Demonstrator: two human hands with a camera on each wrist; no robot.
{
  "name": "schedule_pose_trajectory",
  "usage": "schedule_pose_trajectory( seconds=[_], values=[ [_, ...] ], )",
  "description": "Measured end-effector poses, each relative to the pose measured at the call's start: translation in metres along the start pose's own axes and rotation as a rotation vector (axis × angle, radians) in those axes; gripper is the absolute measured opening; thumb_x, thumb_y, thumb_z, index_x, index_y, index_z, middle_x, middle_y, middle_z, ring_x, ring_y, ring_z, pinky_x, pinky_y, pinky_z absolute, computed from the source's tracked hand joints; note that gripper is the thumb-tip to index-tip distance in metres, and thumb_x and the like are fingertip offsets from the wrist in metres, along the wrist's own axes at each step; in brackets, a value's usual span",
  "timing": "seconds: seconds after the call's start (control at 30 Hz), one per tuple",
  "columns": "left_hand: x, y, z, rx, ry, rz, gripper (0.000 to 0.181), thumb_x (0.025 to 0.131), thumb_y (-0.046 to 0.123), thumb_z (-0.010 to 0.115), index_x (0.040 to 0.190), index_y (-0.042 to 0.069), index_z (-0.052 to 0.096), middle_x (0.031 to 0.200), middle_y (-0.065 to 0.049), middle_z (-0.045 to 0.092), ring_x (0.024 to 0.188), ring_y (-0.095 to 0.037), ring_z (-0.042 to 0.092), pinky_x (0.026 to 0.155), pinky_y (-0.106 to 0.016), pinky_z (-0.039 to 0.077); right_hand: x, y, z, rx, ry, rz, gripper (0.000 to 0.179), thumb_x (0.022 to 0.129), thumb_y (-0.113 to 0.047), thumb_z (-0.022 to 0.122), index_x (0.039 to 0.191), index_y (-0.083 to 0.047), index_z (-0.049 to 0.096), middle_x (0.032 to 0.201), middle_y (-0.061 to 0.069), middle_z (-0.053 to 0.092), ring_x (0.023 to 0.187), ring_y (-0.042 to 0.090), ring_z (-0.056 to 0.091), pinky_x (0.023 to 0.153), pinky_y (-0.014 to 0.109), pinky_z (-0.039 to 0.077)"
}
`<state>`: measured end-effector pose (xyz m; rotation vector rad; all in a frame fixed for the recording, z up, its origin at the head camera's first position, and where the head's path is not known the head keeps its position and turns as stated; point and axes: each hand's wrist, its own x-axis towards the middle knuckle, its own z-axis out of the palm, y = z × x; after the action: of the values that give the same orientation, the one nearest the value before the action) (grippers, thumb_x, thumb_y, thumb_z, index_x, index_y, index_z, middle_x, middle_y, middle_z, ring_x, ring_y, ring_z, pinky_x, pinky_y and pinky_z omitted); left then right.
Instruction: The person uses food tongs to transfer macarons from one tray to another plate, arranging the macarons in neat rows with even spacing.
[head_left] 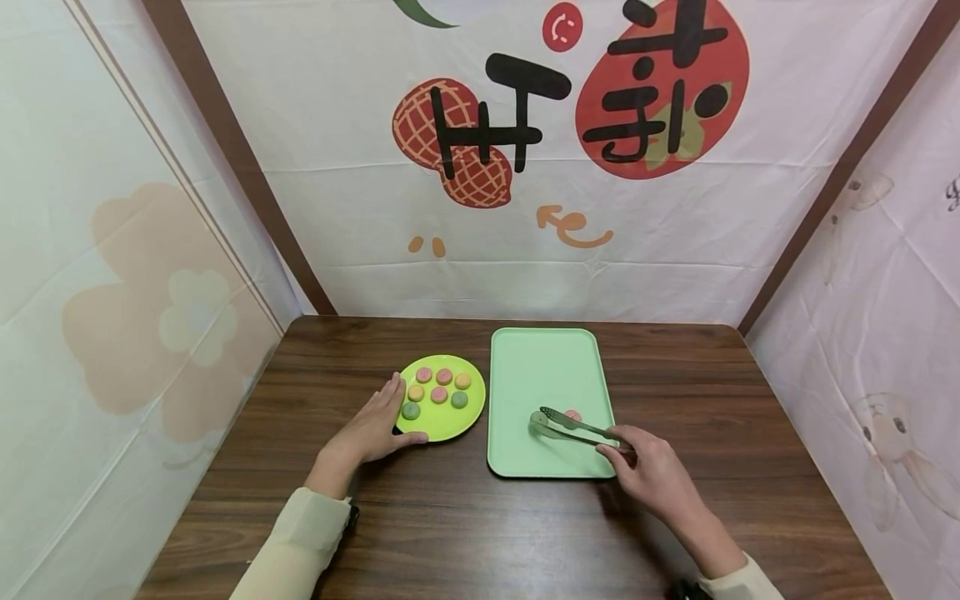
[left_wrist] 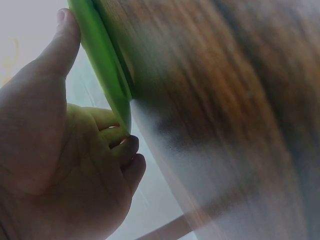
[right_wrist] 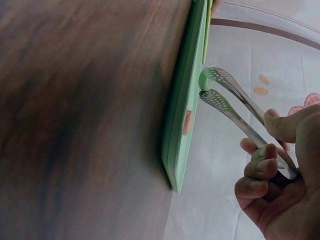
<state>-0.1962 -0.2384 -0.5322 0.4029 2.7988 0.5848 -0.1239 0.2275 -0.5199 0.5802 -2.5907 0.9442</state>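
My left hand [head_left: 372, 429] lies along the left edge of a yellow-green plate [head_left: 450, 427], fingers fairly straight and thumb by the near rim. Several small pink, yellow and green macarons [head_left: 438, 395] sit on that plate. With my right hand [head_left: 651, 468] I hold metal tongs [right_wrist: 240, 107] over a pale green tray [head_left: 543, 358]. Between the tongs' perforated tips is a round green macaron [right_wrist: 205, 80], raised above the tray. A pink macaron [head_left: 573, 415] lies on the tray, partly behind the tongs in the head view. Past the rim, the left fingertips [left_wrist: 131, 144] show in the left wrist view.
Plate and tray stand side by side on a dark wood table [head_left: 465, 533], a narrow gap between them. Printed white cloth walls [head_left: 337, 208] enclose the table at the back and both sides.
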Motion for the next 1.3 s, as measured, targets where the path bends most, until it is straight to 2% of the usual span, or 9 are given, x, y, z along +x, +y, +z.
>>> schedule_pose_trajectory(
  seconds=[0.2,0.33,0.5,0.57,0.7,0.8,1.1,1.3],
  values=[
    [-0.001,0.001,-0.002,-0.007,-0.003,-0.005,0.117,0.098,0.061,0.071,0.167,-0.011,0.008,0.177,-0.029,0.002,0.164,-0.044,0.009,0.133,-0.058,0.016,0.008,-0.002,0.004,0.01,-0.01,-0.015,0.021,0.093,-0.011,0.087,0.109,-0.003,0.077,0.083,-0.006,0.069,0.065,-0.003,0.055,0.057,0.024,0.051],
    [-0.001,0.002,-0.002,-0.007,-0.005,-0.006,0.118,0.098,0.061,0.071,0.167,-0.011,0.009,0.177,-0.029,0.003,0.164,-0.043,0.009,0.133,-0.058,0.016,0.013,-0.003,0.007,0.016,-0.003,-0.045,0.022,0.093,-0.012,0.086,0.11,-0.003,0.077,0.085,-0.004,0.07,0.066,-0.004,0.056,0.058,0.024,0.053],
    [0.0,0.001,-0.002,0.0,-0.003,-0.01,0.118,0.098,0.061,0.071,0.167,-0.01,0.008,0.177,-0.028,0.002,0.165,-0.043,0.008,0.133,-0.057,0.015,0.02,-0.005,0.011,0.028,0.001,-0.078,0.021,0.093,-0.013,0.086,0.111,-0.006,0.077,0.079,-0.011,0.063,0.064,-0.004,0.051,0.057,0.023,0.049],
    [0.0,0.001,-0.001,0.0,-0.005,-0.014,0.118,0.098,0.061,0.072,0.168,-0.01,0.008,0.177,-0.028,0.002,0.165,-0.043,0.008,0.133,-0.057,0.015,0.024,-0.007,0.013,0.034,-0.002,-0.089,0.021,0.094,-0.013,0.085,0.112,-0.006,0.077,0.081,-0.01,0.064,0.064,-0.004,0.051,0.057,0.023,0.049],
    [0.0,0.001,-0.001,0.0,-0.01,-0.015,0.118,0.098,0.062,0.071,0.168,-0.01,0.009,0.177,-0.028,0.002,0.165,-0.043,0.008,0.134,-0.057,0.015,0.029,-0.011,0.016,0.059,-0.017,-0.1,0.024,0.096,-0.014,0.083,0.117,-0.003,0.078,0.095,0.004,0.077,0.071,-0.001,0.063,0.061,0.024,0.057],
    [0.0,0.002,-0.001,-0.003,-0.009,-0.015,0.118,0.098,0.061,0.071,0.168,-0.01,0.009,0.177,-0.028,0.002,0.165,-0.043,0.008,0.134,-0.057,0.015,0.033,-0.015,0.018,0.074,-0.028,-0.101,0.025,0.099,-0.016,0.081,0.119,-0.002,0.077,0.105,0.011,0.08,0.076,0.003,0.071,0.064,0.027,0.062],
    [0.0,0.001,-0.002,-0.004,-0.007,-0.012,0.118,0.098,0.06,0.072,0.168,-0.01,0.009,0.177,-0.028,0.002,0.164,-0.043,0.008,0.133,-0.058,0.016,0.045,-0.022,0.03,0.104,-0.059,-0.119,0.025,0.098,-0.015,0.081,0.117,0.0,0.076,0.103,0.009,0.079,0.083,0.012,0.078,0.07,0.029,0.065],
    [0.001,0.001,-0.001,-0.003,-0.013,-0.018,0.118,0.098,0.061,0.072,0.168,-0.009,0.008,0.177,-0.027,0.001,0.165,-0.043,0.008,0.134,-0.057,0.015,0.051,-0.027,0.039,0.087,-0.064,-0.128,0.029,0.097,-0.016,0.083,0.118,0.001,0.076,0.099,0.008,0.077,0.077,0.009,0.074,0.069,0.03,0.064]
  ],
)
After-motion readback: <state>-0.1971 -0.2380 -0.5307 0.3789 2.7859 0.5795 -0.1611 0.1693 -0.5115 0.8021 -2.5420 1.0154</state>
